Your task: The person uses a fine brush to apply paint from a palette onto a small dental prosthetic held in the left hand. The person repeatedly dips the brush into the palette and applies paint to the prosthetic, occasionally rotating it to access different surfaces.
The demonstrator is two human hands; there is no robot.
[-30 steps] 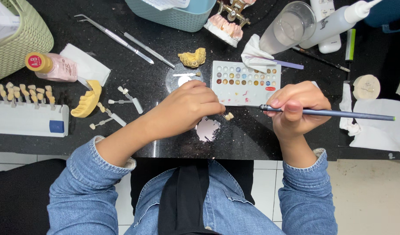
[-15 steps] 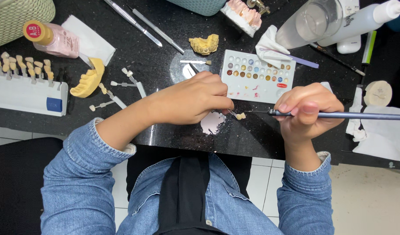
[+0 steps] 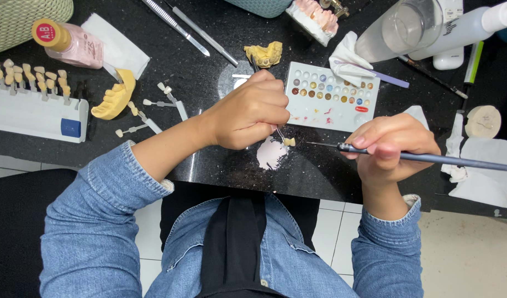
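left hand (image 3: 251,113): pinches tweezers (image 3: 279,134) holding tooth crown (image 3: 289,142) | right hand (image 3: 391,146): grips brush (image 3: 430,159)

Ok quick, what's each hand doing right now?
Left hand: closed, holding a thin metal tool with a small tooth at its tip.
Right hand: closed on a fine brush.

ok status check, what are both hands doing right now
Left hand grips thin tweezers holding a small tooth piece. Right hand holds a fine brush, tip just short of the piece. Nothing between them.

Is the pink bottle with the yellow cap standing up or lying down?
Lying down: the pink bottle with the yellow cap rests on its side on the black countertop, cap pointing left.
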